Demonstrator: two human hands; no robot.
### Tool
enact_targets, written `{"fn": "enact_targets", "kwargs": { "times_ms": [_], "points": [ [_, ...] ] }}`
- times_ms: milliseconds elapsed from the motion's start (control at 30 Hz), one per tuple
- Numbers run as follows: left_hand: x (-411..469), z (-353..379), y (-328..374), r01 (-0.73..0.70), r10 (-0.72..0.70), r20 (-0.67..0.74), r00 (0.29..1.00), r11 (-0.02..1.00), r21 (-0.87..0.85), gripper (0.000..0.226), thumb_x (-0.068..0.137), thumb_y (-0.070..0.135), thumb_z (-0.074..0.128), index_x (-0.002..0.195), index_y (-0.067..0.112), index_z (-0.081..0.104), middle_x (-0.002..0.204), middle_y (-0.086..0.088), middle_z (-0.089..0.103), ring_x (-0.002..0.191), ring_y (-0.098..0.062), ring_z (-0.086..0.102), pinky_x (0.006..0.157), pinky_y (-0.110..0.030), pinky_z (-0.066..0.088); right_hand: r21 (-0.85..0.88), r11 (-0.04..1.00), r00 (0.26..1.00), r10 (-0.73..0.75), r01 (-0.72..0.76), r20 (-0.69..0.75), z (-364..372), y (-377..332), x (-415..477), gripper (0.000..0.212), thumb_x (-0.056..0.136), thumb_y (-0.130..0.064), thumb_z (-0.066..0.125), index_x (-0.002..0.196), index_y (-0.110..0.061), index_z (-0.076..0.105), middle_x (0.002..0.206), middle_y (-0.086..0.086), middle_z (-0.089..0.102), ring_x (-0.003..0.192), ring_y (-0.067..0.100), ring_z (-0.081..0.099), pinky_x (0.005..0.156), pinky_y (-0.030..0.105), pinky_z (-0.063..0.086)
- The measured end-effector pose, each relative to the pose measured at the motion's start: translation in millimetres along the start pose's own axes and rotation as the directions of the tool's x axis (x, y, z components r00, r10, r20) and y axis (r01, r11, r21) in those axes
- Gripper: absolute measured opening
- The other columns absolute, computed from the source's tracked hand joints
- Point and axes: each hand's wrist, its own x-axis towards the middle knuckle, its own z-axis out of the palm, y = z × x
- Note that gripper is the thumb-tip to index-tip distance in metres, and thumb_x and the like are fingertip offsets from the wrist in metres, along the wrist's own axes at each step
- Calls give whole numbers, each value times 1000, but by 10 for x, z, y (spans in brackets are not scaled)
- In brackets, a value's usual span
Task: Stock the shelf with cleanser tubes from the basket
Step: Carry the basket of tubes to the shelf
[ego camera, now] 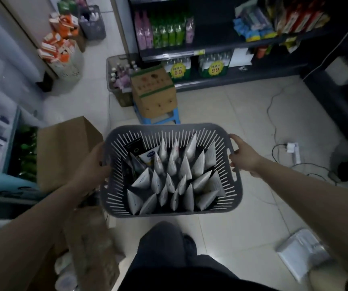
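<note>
A grey slatted plastic basket hangs in front of me above the tiled floor, carried level. Several white cleanser tubes stand upright inside it, crimped ends up, with a few dark tubes at its back left. My left hand grips the basket's left rim. My right hand grips the right handle. A dark shelf unit stands ahead, holding pink and green bottles on the left and blue packets on the right.
A cardboard box sits on a blue stool straight ahead, beside a crate of bottles. Open cartons crowd my left. White cables and a plug trail over the floor at right. A plastic bag lies near right.
</note>
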Motion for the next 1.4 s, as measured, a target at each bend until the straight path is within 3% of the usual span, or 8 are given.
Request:
{"fn": "enact_targets", "kwargs": {
  "times_ms": [67,233,367,500,600,900,1133,1400],
  "points": [
    [296,-40,70,14,-14,4,1000,1000,-7,73,85,8,68,145,24,30,113,-7,62,79,-19,67,58,-34,55,-13,1000,1000,1,-1,9,-97,-163,292,64,87,7,45,140,-26,31,79,5,57,59,16,52,49,26,43],
    [1236,-220,275,19,-19,8,1000,1000,-5,74,81,13,73,144,24,34,119,2,58,101,-16,61,81,-37,52,-24,1000,999,-13,14,43,-322,-713,1245,66,86,11,44,140,-25,32,77,6,57,57,17,53,47,27,43],
    [1989,-378,416,47,-47,-10,999,999,5,76,82,8,71,145,23,32,100,3,63,82,-5,61,76,-38,54,-21,1000,998,1,0,66,-452,-1125,1968,68,86,9,46,141,-28,30,82,8,60,59,18,55,48,28,45],
    [2678,-516,568,130,-129,6,992,990,-51,78,83,6,68,145,31,27,90,-8,69,78,-24,69,71,-43,58,-34,999,998,-5,7,68,-558,-1509,2653,68,87,6,48,141,-29,30,84,8,60,62,19,56,50,29,46],
    [3140,-580,719,163,-165,-18,986,984,-73,75,85,2,63,145,30,27,82,-7,67,73,-24,67,64,-38,55,-30,1000,996,-5,7,86,-630,-1751,3160,69,86,6,50,141,-30,29,87,9,60,65,21,57,51,30,47],
    [4523,-650,1033,274,-265,-129,956,960,54,72,87,6,60,146,30,26,93,-15,65,77,-31,63,68,-41,56,-50,999,985,-9,17,172,-812,-2327,4785,65,85,-2,54,135,-39,33,97,18,62,71,29,58,54,34,51],
    [5437,-695,1083,301,-291,-127,948,951,68,74,88,9,60,147,33,23,95,-12,65,84,-32,65,73,-43,55,-128,991,983,-22,46,184,-817,-2675,5749,69,82,-19,63,133,-48,26,97,13,65,90,34,63,80,52,54],
    [6513,-858,1015,352,-348,-95,933,935,32,75,88,8,59,146,36,21,90,-8,65,75,-31,67,68,-46,58,-119,992,984,-7,28,176,-663,-3125,6743,74,82,-20,67,140,-40,24,87,-3,59,89,25,60,85,48,53]
  ]
}}
